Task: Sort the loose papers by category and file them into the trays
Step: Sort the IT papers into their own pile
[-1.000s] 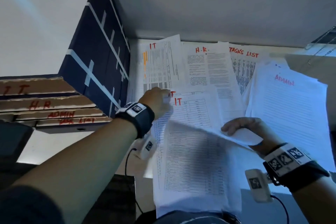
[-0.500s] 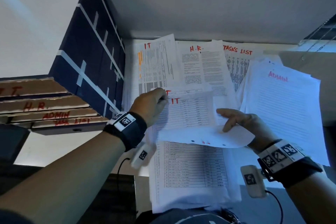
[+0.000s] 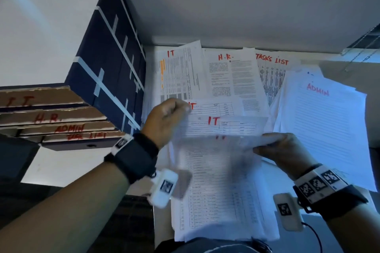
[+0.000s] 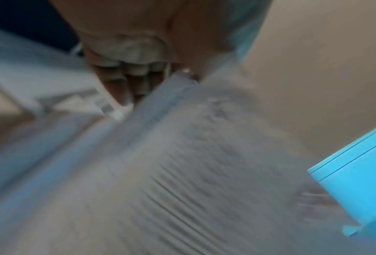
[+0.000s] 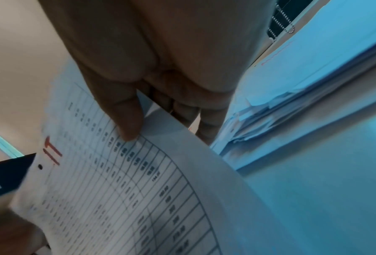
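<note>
An IT sheet (image 3: 218, 170), a printed table with "IT" in red at its top, hangs lifted over the near pile and is blurred by motion. My left hand (image 3: 170, 115) grips its top left corner with curled fingers (image 4: 128, 79). My right hand (image 3: 273, 148) pinches its right edge, thumb (image 5: 128, 124) on top of the IT sheet (image 5: 117, 189) and fingers beneath. Stacked cardboard trays (image 3: 51, 117) at the left bear the labels IT, H.R., ADMIN and TASK LIST. More IT sheets (image 3: 216, 121) lie just beyond the held one.
A dark blue taped box (image 3: 107, 72) stands on the trays. Along the back lie another IT sheet (image 3: 174, 72), an H.R. sheet (image 3: 230, 76) and a TASKS LIST sheet (image 3: 271, 72). A thick ADMIN pile (image 3: 324, 121) fills the right; its edge (image 5: 281, 103) is beside my right hand.
The sheet's near end, curled up over my right hand before, has come up. Both hands now hold the sheet by its top, raised off the pile and closer to me.
</note>
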The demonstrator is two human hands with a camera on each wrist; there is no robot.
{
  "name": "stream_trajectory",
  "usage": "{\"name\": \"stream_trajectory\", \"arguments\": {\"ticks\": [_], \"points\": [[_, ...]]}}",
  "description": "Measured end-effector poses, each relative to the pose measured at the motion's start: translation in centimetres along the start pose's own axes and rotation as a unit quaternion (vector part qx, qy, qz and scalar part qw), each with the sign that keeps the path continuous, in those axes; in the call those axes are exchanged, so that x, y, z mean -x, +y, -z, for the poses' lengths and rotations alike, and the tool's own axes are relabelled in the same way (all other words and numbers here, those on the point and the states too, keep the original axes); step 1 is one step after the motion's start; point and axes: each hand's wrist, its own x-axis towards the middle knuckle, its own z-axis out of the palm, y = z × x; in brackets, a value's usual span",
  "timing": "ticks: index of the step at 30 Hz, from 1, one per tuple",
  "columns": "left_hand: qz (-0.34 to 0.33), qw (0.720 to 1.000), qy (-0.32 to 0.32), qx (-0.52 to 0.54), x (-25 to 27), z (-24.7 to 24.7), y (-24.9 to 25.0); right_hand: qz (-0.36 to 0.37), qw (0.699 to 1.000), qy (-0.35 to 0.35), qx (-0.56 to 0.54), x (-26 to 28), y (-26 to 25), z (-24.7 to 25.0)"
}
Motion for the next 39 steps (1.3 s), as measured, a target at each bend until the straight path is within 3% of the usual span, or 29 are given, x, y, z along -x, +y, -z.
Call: {"name": "stream_trajectory", "arguments": {"ticks": [2, 5, 7, 9, 15, 21, 26, 30, 39], "points": [[0.079, 0.99, 0.016, -0.111, -3.5, 0.0, -1.2, -0.001, 0.999, 0.031, 0.017, 0.2, 0.1, 0.1], [0.143, 0.911, -0.076, -0.38, -8.3, -0.7, -2.5, -0.014, 0.998, 0.06, 0.025, 0.3, 0.6, 0.2], [0.153, 0.862, -0.125, -0.466, -10.5, -1.1, -2.8, -0.015, 0.997, 0.07, 0.029, 0.1, 1.2, 0.2], [0.162, 0.84, -0.147, -0.496, -11.6, -1.1, -3.0, -0.012, 0.997, 0.071, 0.007, 0.0, 1.5, 0.2], [0.121, 0.857, -0.119, -0.486, -10.5, -1.0, -3.4, 0.02, 0.993, 0.047, -0.102, -0.5, 2.2, 0.3], [0.121, 0.851, -0.145, -0.49, -10.4, -0.8, -4.2, 0.005, 0.997, 0.069, -0.025, 0.0, 1.7, 0.2], [0.061, 0.873, -0.093, -0.475, -10.0, -0.9, -4.5, 0.051, 0.997, 0.049, 0.004, -0.1, 1.9, 0.3], [-0.008, 0.856, -0.069, -0.512, -9.0, -0.8, -4.8, 0.067, 0.996, 0.034, -0.036, 0.3, 1.7, 0.3], [0.002, 0.847, -0.083, -0.525, -8.9, -1.2, -4.7, 0.052, 0.997, 0.025, -0.049, -0.4, 2.1, -0.2]]}}
